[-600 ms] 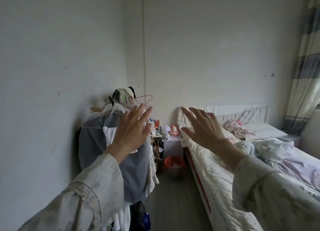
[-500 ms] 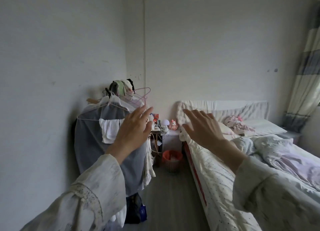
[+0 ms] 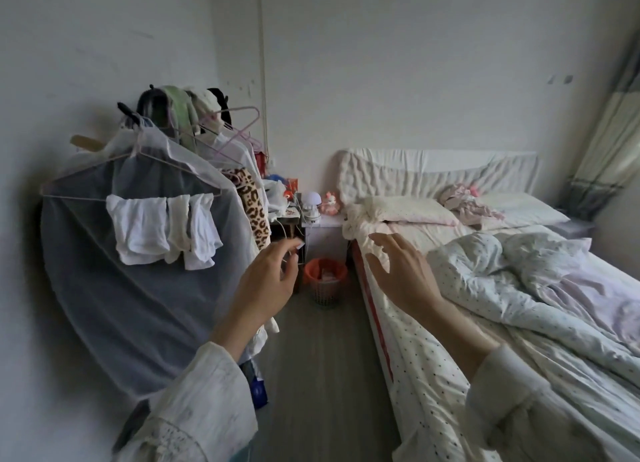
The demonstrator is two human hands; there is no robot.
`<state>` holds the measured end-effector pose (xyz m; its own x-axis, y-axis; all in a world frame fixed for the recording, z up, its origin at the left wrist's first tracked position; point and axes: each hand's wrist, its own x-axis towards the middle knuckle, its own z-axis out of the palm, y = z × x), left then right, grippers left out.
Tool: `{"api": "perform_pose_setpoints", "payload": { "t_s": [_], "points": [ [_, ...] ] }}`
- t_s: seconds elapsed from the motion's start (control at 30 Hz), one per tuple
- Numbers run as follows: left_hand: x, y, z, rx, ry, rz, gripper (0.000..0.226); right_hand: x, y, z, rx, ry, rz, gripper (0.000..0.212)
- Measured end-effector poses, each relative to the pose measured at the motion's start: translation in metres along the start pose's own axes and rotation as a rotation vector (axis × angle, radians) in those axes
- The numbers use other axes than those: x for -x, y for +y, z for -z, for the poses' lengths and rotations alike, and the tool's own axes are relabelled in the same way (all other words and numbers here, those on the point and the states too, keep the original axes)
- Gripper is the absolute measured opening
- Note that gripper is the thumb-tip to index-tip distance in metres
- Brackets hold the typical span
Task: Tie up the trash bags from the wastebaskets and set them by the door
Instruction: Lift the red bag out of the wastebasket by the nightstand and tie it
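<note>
- Clothes rack [image 3: 138, 239] stands against the left wall, draped in a sheer grey cover; white cloths hang over a hanger bar. It narrows the floor strip on that side.
- Left hand [image 3: 266, 285]: raised in front of the rack, fingers loosely curved, holding nothing, touching nothing.
- Wastebasket [image 3: 325, 281]: on the floor at the far end of the strip, between rack and bed, just in front of the white nightstand [image 3: 322, 224]. An orange trash bag [image 3: 313, 265] lines it, rim folded over the basket edge; contents inside, not identifiable. Bag not yet tied.
- Right hand [image 3: 403, 274]: raised above the bed's near edge, fingers spread and relaxed, empty.
- Bed [image 3: 433, 375] fills the right side, rumpled quilt on top.
- Judged step: approach to the basket; both hands well short of it.
- Judged method: walk down the middle of the strip, avoid brushing the hanging cover, crouch at the basket, peel the folded rim off all round, gather it evenly before lifting, so nothing spills.
</note>
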<state>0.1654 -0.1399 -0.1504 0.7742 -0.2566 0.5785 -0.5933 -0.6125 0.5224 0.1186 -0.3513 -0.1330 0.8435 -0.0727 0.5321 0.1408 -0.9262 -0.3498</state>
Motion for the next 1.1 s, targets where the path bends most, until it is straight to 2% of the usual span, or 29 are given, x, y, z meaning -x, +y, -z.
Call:
{"api": "perform_pose_setpoints", "payload": {
  "t_s": [0.2, 0.4, 0.77, 1.1],
  "points": [
    [-0.096, -0.079, -0.078, 0.067, -0.069, 0.095, 0.032, -0.105, 0.061, -0.077, -0.071, -0.082, -0.064, 0.039],
    [-0.195, -0.131, -0.150, 0.098, -0.145, 0.122, 0.031, -0.203, 0.128, -0.134, -0.090, -0.128, -0.109, 0.039],
    [-0.399, -0.258, -0.322, 0.112, -0.200, 0.283, 0.031, -0.412, 0.293, -0.283, -0.201, -0.247, -0.140, 0.038],
    [-0.547, -0.389, -0.424, 0.088, -0.285, 0.416, 0.030, -0.586, 0.388, -0.416, -0.260, -0.391, -0.201, 0.038]
  ]
}}
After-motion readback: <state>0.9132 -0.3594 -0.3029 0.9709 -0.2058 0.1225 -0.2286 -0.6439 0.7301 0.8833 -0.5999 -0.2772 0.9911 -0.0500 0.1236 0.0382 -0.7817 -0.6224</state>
